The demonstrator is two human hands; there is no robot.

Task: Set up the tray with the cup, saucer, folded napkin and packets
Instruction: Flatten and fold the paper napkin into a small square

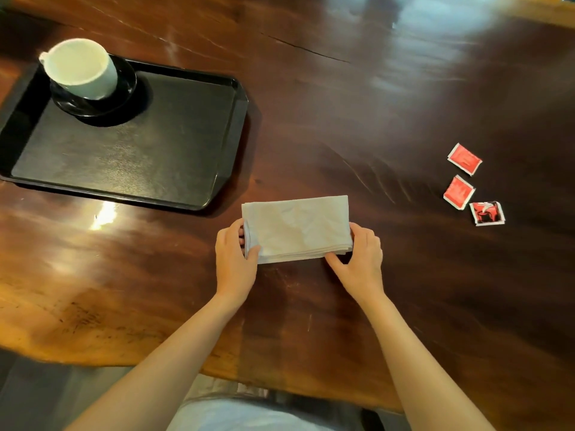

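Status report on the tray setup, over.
Left hand and right hand pinch ends of folded grey cloth napkin. White cup on black saucer on black tray. Three red packets loose on wooden table.

The dark, glossy wooden tabletop [342, 104] has a folded grey napkin [297, 228] lying flat on it between the left grip [235, 259] and the right grip [361, 259], each pinching one short end. A black tray [124, 157] lies beyond and left of the left grip. Three red packets [459, 192] lie well to the right of the right grip, close together.
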